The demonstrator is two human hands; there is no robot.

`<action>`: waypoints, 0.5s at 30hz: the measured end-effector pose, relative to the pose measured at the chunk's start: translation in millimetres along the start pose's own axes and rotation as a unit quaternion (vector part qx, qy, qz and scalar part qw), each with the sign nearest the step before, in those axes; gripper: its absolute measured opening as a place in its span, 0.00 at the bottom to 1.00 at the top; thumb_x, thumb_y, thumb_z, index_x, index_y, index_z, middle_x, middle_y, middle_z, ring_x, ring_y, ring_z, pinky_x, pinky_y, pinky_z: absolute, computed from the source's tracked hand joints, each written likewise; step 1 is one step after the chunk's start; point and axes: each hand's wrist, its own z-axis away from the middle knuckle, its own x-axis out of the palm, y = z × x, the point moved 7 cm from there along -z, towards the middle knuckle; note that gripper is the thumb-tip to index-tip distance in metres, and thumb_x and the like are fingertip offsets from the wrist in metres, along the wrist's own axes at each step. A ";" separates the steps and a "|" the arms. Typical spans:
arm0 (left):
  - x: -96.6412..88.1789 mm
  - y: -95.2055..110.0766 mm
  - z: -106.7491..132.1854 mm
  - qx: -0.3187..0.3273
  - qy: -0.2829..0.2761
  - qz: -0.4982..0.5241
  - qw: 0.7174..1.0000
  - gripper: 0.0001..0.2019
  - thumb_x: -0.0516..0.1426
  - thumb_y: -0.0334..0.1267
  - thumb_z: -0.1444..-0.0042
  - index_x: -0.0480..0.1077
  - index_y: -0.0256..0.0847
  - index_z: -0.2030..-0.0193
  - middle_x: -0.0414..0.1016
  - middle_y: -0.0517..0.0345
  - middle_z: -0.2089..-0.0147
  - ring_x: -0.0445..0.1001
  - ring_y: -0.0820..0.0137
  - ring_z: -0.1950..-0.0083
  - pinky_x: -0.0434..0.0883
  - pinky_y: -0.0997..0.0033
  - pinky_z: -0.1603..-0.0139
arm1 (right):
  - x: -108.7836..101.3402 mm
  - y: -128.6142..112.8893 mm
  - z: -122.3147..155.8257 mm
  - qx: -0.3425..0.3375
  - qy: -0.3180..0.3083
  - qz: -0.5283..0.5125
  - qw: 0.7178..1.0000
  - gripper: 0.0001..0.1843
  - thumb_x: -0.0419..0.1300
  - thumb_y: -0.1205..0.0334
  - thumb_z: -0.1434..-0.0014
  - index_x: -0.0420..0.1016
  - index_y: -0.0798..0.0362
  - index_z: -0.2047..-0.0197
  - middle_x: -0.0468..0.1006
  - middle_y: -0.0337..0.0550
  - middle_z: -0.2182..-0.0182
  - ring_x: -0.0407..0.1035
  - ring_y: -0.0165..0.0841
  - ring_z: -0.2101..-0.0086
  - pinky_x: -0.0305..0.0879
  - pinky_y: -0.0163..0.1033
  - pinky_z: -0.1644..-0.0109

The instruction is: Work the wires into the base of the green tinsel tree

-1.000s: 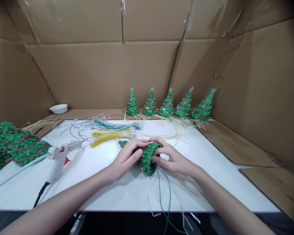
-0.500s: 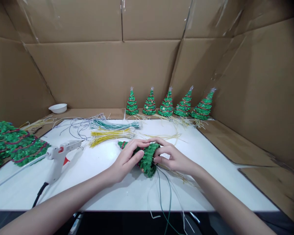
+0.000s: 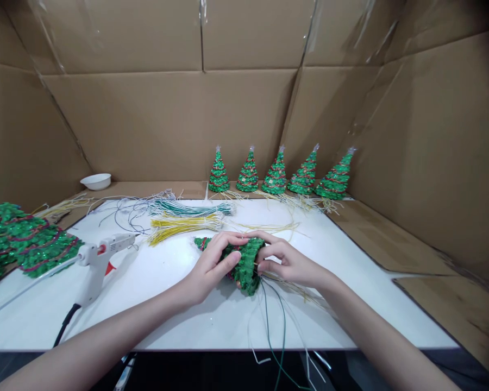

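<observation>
Right now the cardboard walls (image 3: 167,125) box in your whole workspace, and the white table (image 3: 212,320) lies across it under your arms. Compared with a second ago very little has shifted: the small green tree (image 3: 244,266) lying on its side at the middle of the table has settled a touch closer to you, and the white piece that showed by your right hand a second ago is no longer in view. That suggests you are still working at the tree's open base and not setting it down.

Your left hand (image 3: 212,263) lies over the tree's side, fingers curled and pressed against it, so its grip is closed on the tree. Your right hand (image 3: 287,263) sits at the base end, fingertips pinched against the edge where loose wires (image 3: 275,320) trail toward you and over the table's front edge.

Off to the left lies a pile of flat green pieces (image 3: 20,244), then the glue gun (image 3: 100,260) standing on its own. Bundles of green and yellow wires (image 3: 187,217) lie behind your hands, and five finished trees (image 3: 275,176) stand upright in a row at the back.

The only container is a white bowl (image 3: 95,181) at the back left; you cannot see what is inside it.
</observation>
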 end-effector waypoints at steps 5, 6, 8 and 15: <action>-1.0 0.7 0.6 -0.001 -0.004 0.008 1.000 0.16 0.47 0.48 0.28 0.70 0.44 0.45 0.68 0.50 0.38 0.64 0.59 0.34 0.60 0.57 0.33 | 3.0 0.4 0.9 0.008 -0.005 0.009 1.000 0.12 0.62 0.58 0.35 0.80 0.53 0.69 0.70 0.52 0.41 0.65 0.46 0.39 0.60 0.55 0.36; -0.9 0.6 0.9 0.000 -0.006 0.009 1.000 0.16 0.47 0.47 0.28 0.70 0.44 0.45 0.68 0.50 0.38 0.64 0.59 0.34 0.60 0.58 0.33 | 3.9 -0.2 0.9 0.007 -0.008 0.008 1.000 0.12 0.61 0.57 0.35 0.81 0.52 0.68 0.70 0.52 0.42 0.64 0.45 0.39 0.60 0.55 0.36; -0.4 0.5 1.6 0.003 -0.010 0.008 1.000 0.15 0.47 0.47 0.28 0.69 0.45 0.45 0.68 0.51 0.38 0.64 0.58 0.34 0.60 0.58 0.33 | 5.4 -1.4 0.8 0.004 -0.010 0.006 1.000 0.13 0.60 0.55 0.34 0.81 0.52 0.66 0.71 0.52 0.43 0.64 0.45 0.40 0.60 0.54 0.35; 1.9 0.1 2.0 0.007 -0.014 -0.014 1.000 0.17 0.46 0.45 0.27 0.64 0.48 0.36 0.67 0.53 0.38 0.62 0.60 0.35 0.56 0.60 0.34 | 8.5 -1.2 0.4 0.005 -0.005 -0.008 1.000 0.17 0.58 0.51 0.32 0.82 0.52 0.63 0.70 0.52 0.46 0.66 0.43 0.43 0.58 0.51 0.35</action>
